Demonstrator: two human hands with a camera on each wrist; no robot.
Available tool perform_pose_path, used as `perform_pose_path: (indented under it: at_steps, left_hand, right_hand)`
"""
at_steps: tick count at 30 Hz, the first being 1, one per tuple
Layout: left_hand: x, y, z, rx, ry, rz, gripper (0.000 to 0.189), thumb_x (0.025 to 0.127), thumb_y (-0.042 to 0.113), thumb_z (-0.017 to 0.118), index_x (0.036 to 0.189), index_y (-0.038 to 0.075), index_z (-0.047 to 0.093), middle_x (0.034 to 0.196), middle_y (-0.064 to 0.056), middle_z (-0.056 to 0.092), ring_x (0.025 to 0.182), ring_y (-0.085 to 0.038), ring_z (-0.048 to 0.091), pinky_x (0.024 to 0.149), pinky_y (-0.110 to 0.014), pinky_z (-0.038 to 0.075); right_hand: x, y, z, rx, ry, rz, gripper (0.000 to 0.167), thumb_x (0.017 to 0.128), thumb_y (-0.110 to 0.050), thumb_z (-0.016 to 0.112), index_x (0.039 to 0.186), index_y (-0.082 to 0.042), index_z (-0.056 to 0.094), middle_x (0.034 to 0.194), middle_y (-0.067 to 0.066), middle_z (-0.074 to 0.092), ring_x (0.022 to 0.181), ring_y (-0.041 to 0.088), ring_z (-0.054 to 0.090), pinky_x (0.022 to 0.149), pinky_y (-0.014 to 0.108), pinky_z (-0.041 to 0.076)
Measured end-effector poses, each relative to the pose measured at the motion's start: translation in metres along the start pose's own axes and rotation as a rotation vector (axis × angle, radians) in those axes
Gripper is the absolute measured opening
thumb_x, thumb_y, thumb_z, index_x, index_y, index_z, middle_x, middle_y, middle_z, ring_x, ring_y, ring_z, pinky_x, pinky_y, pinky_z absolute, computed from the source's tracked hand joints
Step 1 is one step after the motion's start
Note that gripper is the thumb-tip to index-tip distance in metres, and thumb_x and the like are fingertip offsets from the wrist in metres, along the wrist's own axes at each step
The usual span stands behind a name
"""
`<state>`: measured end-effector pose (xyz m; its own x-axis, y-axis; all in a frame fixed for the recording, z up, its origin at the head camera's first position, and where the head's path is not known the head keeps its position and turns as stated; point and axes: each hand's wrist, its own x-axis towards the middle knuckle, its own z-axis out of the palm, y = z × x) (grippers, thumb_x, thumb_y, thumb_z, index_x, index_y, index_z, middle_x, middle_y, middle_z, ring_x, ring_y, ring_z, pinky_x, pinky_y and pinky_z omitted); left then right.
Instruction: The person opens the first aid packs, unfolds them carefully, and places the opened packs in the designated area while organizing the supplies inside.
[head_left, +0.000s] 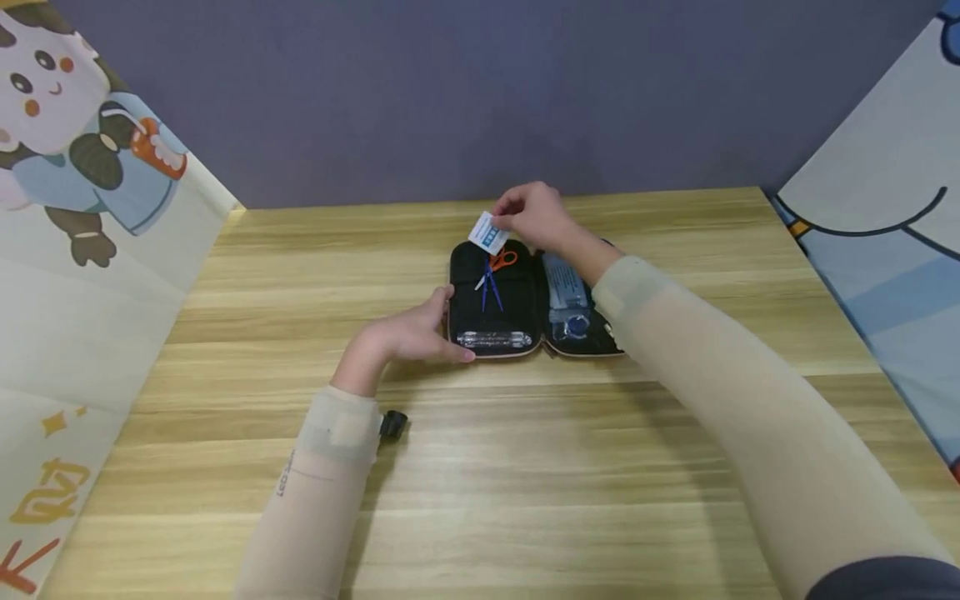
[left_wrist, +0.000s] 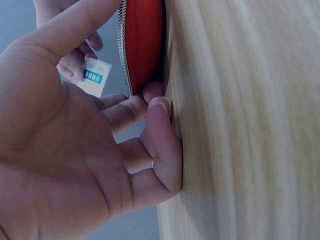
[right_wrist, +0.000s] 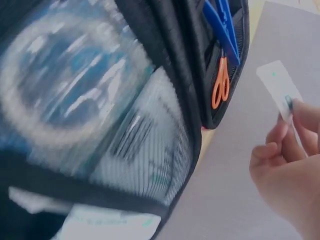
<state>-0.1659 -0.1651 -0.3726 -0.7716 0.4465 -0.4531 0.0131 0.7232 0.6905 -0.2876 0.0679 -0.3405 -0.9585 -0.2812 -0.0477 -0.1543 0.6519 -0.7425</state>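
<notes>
An open black zip case (head_left: 517,300) lies flat on the table, its red-orange outside showing in the left wrist view. At its left side my left hand (head_left: 408,333) holds the near corner, thumb at the front edge and bent fingers against the side. My right hand (head_left: 536,218) pinches a small flat white packet (head_left: 488,234) with a blue-green label, raised over the back of the left half. Orange-handled scissors (head_left: 504,260) and blue tweezers (head_left: 491,287) sit in that half. A clear tube-like pack (head_left: 495,340) lies along its front.
The case's right half holds a clear-wrapped packet (head_left: 564,283) and a bag with a round blue item (head_left: 576,326), partly behind my right forearm. Mesh pockets (right_wrist: 155,135) show in the right wrist view. A dark wall (head_left: 480,100) rises behind the wooden table (head_left: 480,500).
</notes>
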Motion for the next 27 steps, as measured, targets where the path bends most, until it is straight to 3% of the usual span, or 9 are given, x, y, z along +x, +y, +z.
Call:
perform_pose_path:
  at_steps: [5, 10, 27]
  left_hand:
    - [0.0, 0.002, 0.0, 0.002, -0.004, -0.003, 0.129, 0.088, 0.038, 0.086, 0.17, 0.009, -0.009, 0.177, -0.023, 0.018, 0.166, -0.037, 0.017, 0.136, -0.054, 0.015]
    - [0.0, 0.002, 0.0, 0.01, 0.001, -0.01, 0.13, 0.087, 0.039, 0.087, 0.17, 0.009, -0.008, 0.176, -0.023, 0.021, 0.165, -0.037, 0.02, 0.136, -0.054, 0.017]
    - [0.0, 0.003, 0.001, 0.017, -0.002, -0.021, 0.132, 0.087, 0.04, 0.087, 0.17, 0.009, -0.011, 0.175, -0.023, 0.025, 0.163, -0.038, 0.026, 0.135, -0.053, 0.02]
  right_hand:
    - [-0.011, 0.006, -0.003, -0.202, -0.21, -0.116, 0.018, 0.103, -0.021, 0.07, 0.111, -0.006, 0.077, 0.11, 0.013, 0.076, 0.088, 0.021, 0.063, 0.076, 0.032, 0.05]
    - [-0.02, 0.014, 0.0, -0.271, -0.353, -0.17, 0.012, 0.102, -0.016, 0.071, 0.103, -0.006, 0.078, 0.104, 0.011, 0.078, 0.09, 0.022, 0.066, 0.084, 0.038, 0.055]
    - [-0.026, 0.014, 0.016, -0.266, -0.497, -0.178, 0.005, 0.098, -0.011, 0.076, 0.095, -0.008, 0.078, 0.097, 0.007, 0.076, 0.091, 0.02, 0.068, 0.089, 0.038, 0.058]
